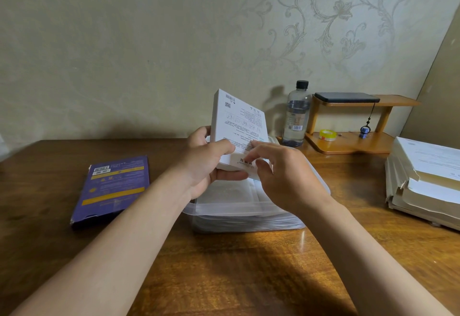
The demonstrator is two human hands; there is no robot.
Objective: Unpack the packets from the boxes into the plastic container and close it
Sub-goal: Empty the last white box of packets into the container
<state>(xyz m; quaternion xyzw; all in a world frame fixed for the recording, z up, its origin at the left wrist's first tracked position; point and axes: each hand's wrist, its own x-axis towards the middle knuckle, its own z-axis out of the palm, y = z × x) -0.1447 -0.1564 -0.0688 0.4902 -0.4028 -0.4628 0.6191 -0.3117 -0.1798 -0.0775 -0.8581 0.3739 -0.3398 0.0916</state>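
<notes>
1. We hold the white box (239, 121) with both hands, just above the plastic container (236, 208). The box stands on end, its top leaning toward eleven o'clock and its printed face toward us.
2. Our left hand (206, 164) grips the box's lower left edge: the thumb lies across the printed face and the fingers (229, 175) curl underneath.
3. Our right hand (281, 174) is at the box's lower end, where its fingers (258, 144) pinch the flap (242, 160) with the thumb.
4. The container sits on the bench (224, 266) at the centre, with no lid on it. Pale flat things lie inside, too blurred through the wall for us to name.
5. At nine o'clock from the container, well apart from it, a purple box (112, 186) lies flat on the bench.
6. At one o'clock from the container stands a clear bottle (297, 114) with a black cap, upright and near the wall.
7. Just beside the bottle, at its three o'clock, is a small wooden shelf (348, 147). A dark phone (346, 97) lies on its upper level and a roll of tape (327, 134) on its lower level.
8. At three o'clock from the container, at the bench's right edge, sits a stack of papers (428, 179).
</notes>
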